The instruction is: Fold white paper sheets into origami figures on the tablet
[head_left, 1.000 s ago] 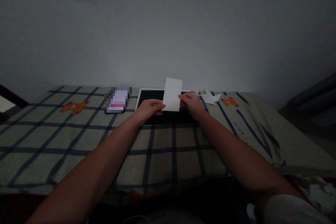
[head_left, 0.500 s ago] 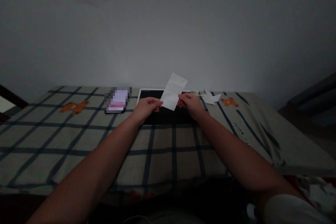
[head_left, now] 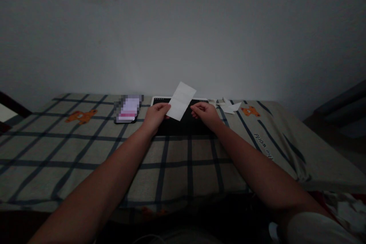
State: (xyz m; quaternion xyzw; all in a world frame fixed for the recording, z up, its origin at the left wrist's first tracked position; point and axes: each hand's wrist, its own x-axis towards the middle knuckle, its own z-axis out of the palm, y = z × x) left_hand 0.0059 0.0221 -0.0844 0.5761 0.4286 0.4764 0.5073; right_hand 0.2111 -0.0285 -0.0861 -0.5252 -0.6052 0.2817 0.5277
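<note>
1. The left hand (head_left: 156,115) pinches the lower left corner of a white paper slip (head_left: 181,100) between thumb and fingers, the rest of the hand curled loosely.
2. The right hand (head_left: 205,112) sits just to the right of the slip with its fingers bent toward it; a narrow gap shows between fingertips and paper, so it grips nothing.
3. The paper slip stands raised off the surface and tilted, its top leaning to the right, with a faint crease across its middle.
4. Below and behind the slip lies a dark tablet (head_left: 185,124) with a pale frame, flat on the bed, its screen black.
5. Just left of the tablet rests a phone (head_left: 127,109), its screen lit in pale and pink tones.
6. To the right of the tablet, a few small white paper scraps (head_left: 228,106) lie scattered, near the right hand but apart from it.
7. All of this sits on a checked bedsheet (head_left: 85,148), beige with dark lines and orange bear prints.
8. A plain grey wall (head_left: 183,34) rises behind the bed.
</note>
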